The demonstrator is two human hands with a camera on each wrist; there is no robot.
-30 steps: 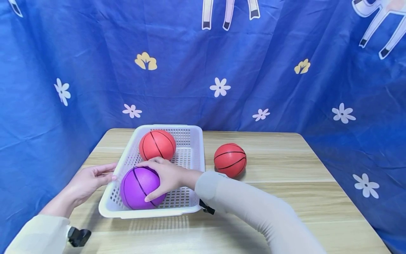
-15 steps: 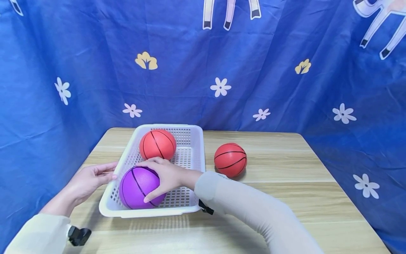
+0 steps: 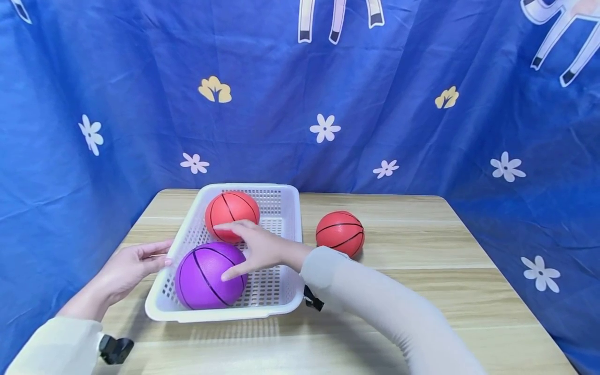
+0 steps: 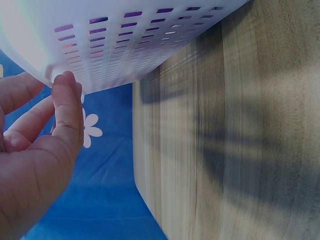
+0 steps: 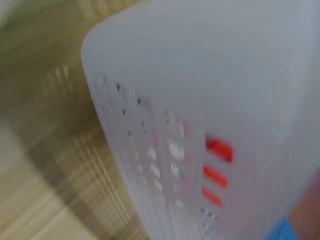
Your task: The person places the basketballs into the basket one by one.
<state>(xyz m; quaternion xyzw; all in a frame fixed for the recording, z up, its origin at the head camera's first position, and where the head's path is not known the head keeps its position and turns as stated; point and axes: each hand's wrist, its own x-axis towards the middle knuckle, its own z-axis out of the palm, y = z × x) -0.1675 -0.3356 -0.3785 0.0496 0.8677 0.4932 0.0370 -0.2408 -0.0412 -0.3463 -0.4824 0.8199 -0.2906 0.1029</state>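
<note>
A white plastic basket (image 3: 281, 311) with slotted walls holds a purple ball (image 3: 206, 276) with black lines at its near end and a red ball (image 3: 229, 208) behind it. My left hand (image 3: 128, 271) pinches the basket's left rim. In the left wrist view, the thumb (image 4: 67, 107) lies at that rim. My right hand (image 3: 260, 247) is over the basket, its fingers and thumb spread. The fingers cover part of the red ball; the thumb overlaps the purple ball, and whether it touches is unclear. The right wrist view is blurred, showing the basket wall (image 5: 200, 65) with red through its slots.
A second red ball (image 3: 339, 232) with black lines rests on the wooden table (image 3: 422, 250), right of the basket. My right sleeve (image 3: 389, 302) hides its lower edge. Blue curtain (image 3: 267, 130) with flower prints hangs behind and beside the table.
My right hand has let go of the purple ball and moved up and right, its fingers spreading. The purple ball now shows more fully in the basket. My left hand has stayed at the rim.
</note>
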